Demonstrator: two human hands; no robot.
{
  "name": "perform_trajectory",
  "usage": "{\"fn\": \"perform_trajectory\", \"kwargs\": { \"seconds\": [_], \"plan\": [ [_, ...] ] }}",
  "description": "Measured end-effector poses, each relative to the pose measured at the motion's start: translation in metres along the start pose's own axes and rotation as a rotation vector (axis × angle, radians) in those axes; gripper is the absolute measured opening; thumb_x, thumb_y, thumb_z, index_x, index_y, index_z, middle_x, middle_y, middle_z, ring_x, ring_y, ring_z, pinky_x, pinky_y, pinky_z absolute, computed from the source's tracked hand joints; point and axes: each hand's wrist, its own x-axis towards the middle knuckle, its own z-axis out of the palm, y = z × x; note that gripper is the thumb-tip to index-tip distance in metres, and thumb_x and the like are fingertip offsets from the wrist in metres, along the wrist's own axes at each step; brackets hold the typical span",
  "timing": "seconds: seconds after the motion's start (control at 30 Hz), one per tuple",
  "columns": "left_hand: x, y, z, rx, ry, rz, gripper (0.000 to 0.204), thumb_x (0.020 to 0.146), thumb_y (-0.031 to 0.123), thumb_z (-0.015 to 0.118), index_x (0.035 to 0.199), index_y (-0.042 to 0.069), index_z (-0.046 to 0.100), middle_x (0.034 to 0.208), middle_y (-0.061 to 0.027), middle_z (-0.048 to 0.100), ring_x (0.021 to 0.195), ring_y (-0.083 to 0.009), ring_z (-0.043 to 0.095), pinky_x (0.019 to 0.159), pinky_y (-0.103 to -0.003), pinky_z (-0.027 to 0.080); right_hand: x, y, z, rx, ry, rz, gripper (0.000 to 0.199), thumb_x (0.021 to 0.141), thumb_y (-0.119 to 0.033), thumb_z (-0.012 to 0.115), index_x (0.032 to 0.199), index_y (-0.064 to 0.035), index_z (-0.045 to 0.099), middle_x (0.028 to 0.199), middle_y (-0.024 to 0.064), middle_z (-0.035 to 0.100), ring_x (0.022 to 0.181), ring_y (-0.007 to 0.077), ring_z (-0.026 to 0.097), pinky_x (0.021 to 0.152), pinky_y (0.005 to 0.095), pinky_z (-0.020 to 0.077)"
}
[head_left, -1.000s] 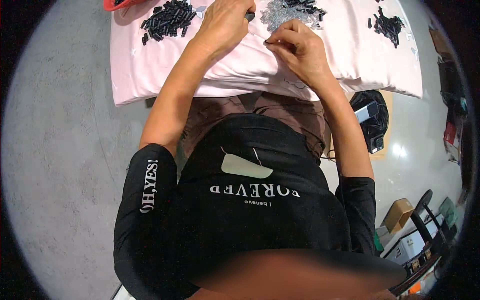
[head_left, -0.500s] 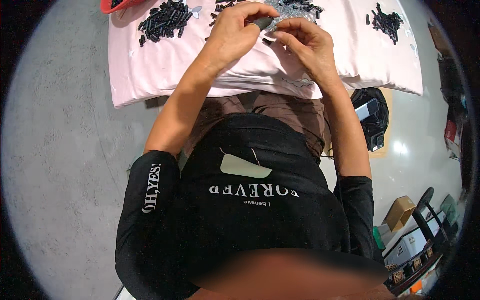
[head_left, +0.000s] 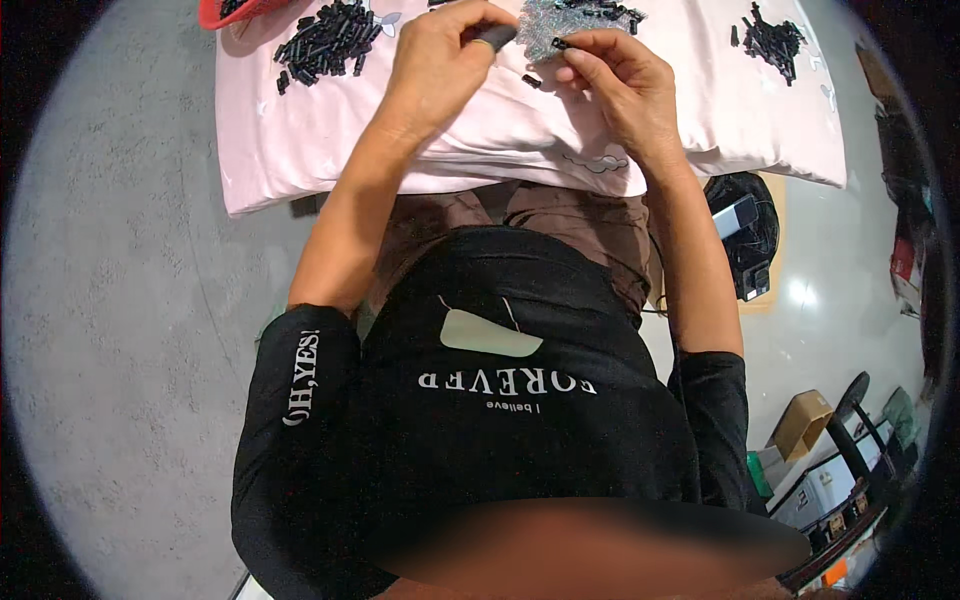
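Observation:
At the far middle of the pink cloth, my right hand (head_left: 640, 100) pinches a small black cylindrical piece (head_left: 560, 43) between thumb and forefinger. Facing it, my left hand (head_left: 432, 72) has its thumb and forefinger drawn close together; whether anything is between the tips cannot be made out. A dark finger cover (head_left: 496, 38) is on the left thumb. Between and beyond the hands lies a heap of small silvery metal parts (head_left: 545, 22), with more black pieces (head_left: 605, 10) along its far side. One loose black piece (head_left: 532, 81) rests on the cloth just below.
A large pile of black pieces (head_left: 325, 42) lies left on the pink cloth (head_left: 480, 135), and a smaller black pile (head_left: 772, 45) lies right. The rim of a red basket (head_left: 235, 12) shows at the far left corner. A black bag (head_left: 745, 235) sits beside the table.
My hands have moved apart, the left one shifting left and slightly away. The small black piece now shows in my right fingertips.

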Motion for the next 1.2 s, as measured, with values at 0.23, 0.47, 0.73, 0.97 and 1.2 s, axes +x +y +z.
{"fn": "perform_trajectory", "kwargs": {
  "seconds": [0.23, 0.47, 0.73, 0.97, 1.2],
  "plan": [
    [-0.012, -0.036, -0.019, 0.403, -0.066, 0.251, 0.024, 0.079, -0.003, 0.055, 0.096, 0.005, 0.07, 0.093, -0.0154, 0.065, 0.089, -0.0361, 0.064, 0.082, -0.043, 0.05, 0.002, -0.005, -0.004, 0.025, 0.002, 0.023, 0.017, 0.097, -0.005, 0.063, 0.112, 0.0021, 0.067, 0.093, 0.0043, 0.069, 0.081, 0.0092, 0.065, 0.074, 0.0208, 0.0527],
    [-0.012, -0.039, -0.015, 0.482, -0.078, 0.303, 0.025, 0.077, -0.006, 0.052, 0.094, 0.004, 0.067, 0.093, -0.016, 0.062, 0.095, -0.0366, 0.061, 0.087, -0.045, 0.047, 0.003, -0.007, -0.007, 0.013, -0.048, 0.062, 0.016, 0.1, -0.007, 0.06, 0.112, 0.0017, 0.066, 0.092, 0.0059, 0.069, 0.079, 0.009, 0.063, 0.072, 0.0211, 0.0515],
    [-0.014, -0.03, -0.015, 0.442, -0.1, 0.288, 0.028, 0.076, -0.008, 0.052, 0.098, 0.004, 0.065, 0.095, -0.0149, 0.061, 0.096, -0.0364, 0.06, 0.088, -0.045, 0.048, 0.004, -0.007, -0.006, 0.082, -0.061, 0.037, 0.016, 0.101, -0.006, 0.057, 0.112, 0.0022, 0.064, 0.092, 0.0077, 0.07, 0.077, 0.0089, 0.063, 0.07, 0.0203, 0.0511],
    [-0.013, -0.035, -0.015, 0.502, -0.173, 0.277, 0.027, 0.077, -0.008, 0.052, 0.097, 0.003, 0.065, 0.096, -0.0158, 0.062, 0.097, -0.0359, 0.061, 0.088, -0.045, 0.048, 0.004, -0.008, -0.006, 0.075, -0.093, 0.02, 0.015, 0.101, -0.005, 0.056, 0.111, 0.0025, 0.064, 0.092, 0.0076, 0.07, 0.077, 0.0086, 0.063, 0.07, 0.0201, 0.0514],
    [-0.011, 0.007, -0.001, 0.156, -0.085, 0.143, 0.017, 0.083, -0.005, 0.057, 0.097, 0.0, 0.065, 0.084, -0.0139, 0.064, 0.079, -0.027, 0.063, 0.072, -0.037, 0.049, 0.005, -0.008, -0.005, 0.045, -0.074, 0.013, 0.015, 0.101, -0.005, 0.056, 0.112, 0.0026, 0.064, 0.091, 0.0072, 0.069, 0.076, 0.0086, 0.062, 0.07, 0.0202, 0.0512]
  ]
}}
